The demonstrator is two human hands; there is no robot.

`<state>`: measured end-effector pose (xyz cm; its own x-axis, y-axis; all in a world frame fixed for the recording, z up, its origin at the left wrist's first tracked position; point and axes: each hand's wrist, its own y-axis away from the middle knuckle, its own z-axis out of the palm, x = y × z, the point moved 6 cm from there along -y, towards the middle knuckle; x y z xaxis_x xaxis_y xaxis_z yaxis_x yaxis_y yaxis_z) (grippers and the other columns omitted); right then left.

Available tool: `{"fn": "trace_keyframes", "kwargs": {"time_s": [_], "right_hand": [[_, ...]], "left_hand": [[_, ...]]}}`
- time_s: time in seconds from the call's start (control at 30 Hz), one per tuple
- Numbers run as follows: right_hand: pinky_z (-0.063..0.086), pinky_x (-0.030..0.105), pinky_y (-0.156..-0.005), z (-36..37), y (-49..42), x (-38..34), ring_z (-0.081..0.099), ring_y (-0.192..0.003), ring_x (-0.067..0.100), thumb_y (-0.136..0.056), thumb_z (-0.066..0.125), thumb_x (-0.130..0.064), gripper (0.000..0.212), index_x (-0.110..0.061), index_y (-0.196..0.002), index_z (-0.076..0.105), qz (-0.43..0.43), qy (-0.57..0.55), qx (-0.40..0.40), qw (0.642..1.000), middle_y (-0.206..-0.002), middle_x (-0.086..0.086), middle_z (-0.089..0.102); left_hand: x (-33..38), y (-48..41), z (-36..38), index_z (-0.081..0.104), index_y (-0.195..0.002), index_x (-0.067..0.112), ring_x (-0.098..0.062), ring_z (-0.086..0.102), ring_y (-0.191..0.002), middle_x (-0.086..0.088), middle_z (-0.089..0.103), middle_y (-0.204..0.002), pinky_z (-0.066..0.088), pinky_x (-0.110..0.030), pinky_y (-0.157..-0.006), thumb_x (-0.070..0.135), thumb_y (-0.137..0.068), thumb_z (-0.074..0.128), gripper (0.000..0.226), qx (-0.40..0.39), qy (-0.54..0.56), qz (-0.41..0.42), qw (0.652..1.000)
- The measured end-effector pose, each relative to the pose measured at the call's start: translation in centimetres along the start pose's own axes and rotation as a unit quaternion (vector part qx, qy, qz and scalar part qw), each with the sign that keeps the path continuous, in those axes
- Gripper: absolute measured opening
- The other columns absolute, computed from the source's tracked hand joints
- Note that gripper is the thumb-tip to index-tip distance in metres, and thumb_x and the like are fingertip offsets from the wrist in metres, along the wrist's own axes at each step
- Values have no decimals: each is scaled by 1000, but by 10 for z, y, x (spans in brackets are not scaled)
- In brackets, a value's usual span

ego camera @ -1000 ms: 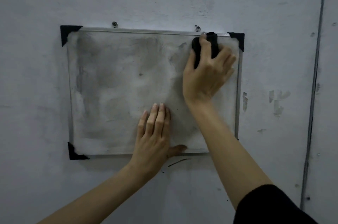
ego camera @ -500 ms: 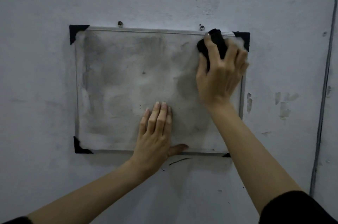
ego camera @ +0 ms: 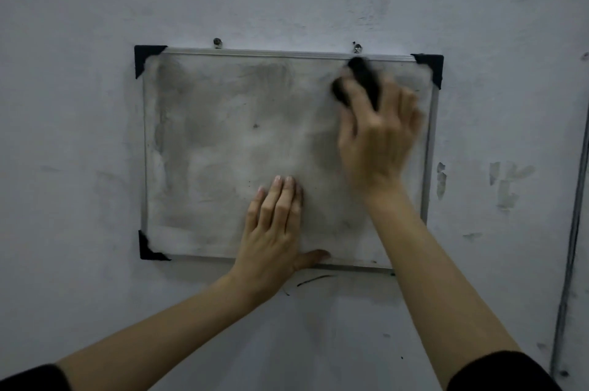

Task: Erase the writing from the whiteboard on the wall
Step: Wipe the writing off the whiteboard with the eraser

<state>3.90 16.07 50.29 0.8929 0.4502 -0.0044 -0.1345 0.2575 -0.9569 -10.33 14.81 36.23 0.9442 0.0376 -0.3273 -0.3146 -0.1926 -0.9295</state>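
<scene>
A pale, scuffed wall (ego camera: 95, 151) carries the whiteboard (ego camera: 223, 151), which hangs from two screws (ego camera: 217, 42) just above its top edge and has black plastic corner caps (ego camera: 147, 57). Its surface is smeared grey all over, with no legible writing. A thin conduit (ego camera: 570, 247) runs down the wall at the far right, and a short dark mark (ego camera: 314, 279) sits just below the board's bottom rail. The left hand (ego camera: 275, 231) lies flat and open against the lower middle of the board, thumb along the bottom rail. The right hand (ego camera: 379, 138), blurred, grips a black eraser (ego camera: 360, 79) pressed near the upper right corner, probably mid-stroke.
</scene>
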Motion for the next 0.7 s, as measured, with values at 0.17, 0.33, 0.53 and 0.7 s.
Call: {"fn": "trace_keyframes", "kwargs": {"time_s": [0.17, 0.33, 0.53, 0.7], "right_hand": [[43, 40, -81, -9, 2, 38, 48, -105, 27, -91, 64, -28, 31, -30, -122, 66, 214, 46, 48, 974, -123, 11, 61], [40, 41, -83, 6, 2, -12, 51, -103, 31, -85, 73, -22, 34, -28, -118, 68, 211, 19, 25, 977, -122, 15, 62], [43, 44, -84, 11, 13, -45, 49, -103, 30, -87, 72, -14, 42, -25, -126, 65, -57, -43, -59, 996, -123, 15, 62], [40, 40, -88, -7, -13, 32, 41, -107, 26, -92, 63, -18, 36, -28, -127, 64, 15, 26, -5, 1000, -123, 13, 61]], "left_hand": [[0, 0, 0, 32, -141, -5, -34, 31, -138, -20, 34, -144, 24, -48, -115, 78, -84, 36, 101, -4, -12, 0, 1000], [2, 0, 2, 32, -140, -6, -35, 30, -137, -21, 33, -145, 19, -47, -117, 75, -85, 35, 98, 4, -2, -4, 1000], [0, 1, -1, 32, -140, -6, -35, 29, -138, -21, 31, -146, 19, -47, -117, 75, -84, 38, 98, 17, 15, -6, 1000], [-1, 1, -1, 32, -141, -5, -34, 31, -138, -19, 33, -145, 23, -48, -116, 76, -83, 40, 100, 10, 0, 1, 1000]]}}
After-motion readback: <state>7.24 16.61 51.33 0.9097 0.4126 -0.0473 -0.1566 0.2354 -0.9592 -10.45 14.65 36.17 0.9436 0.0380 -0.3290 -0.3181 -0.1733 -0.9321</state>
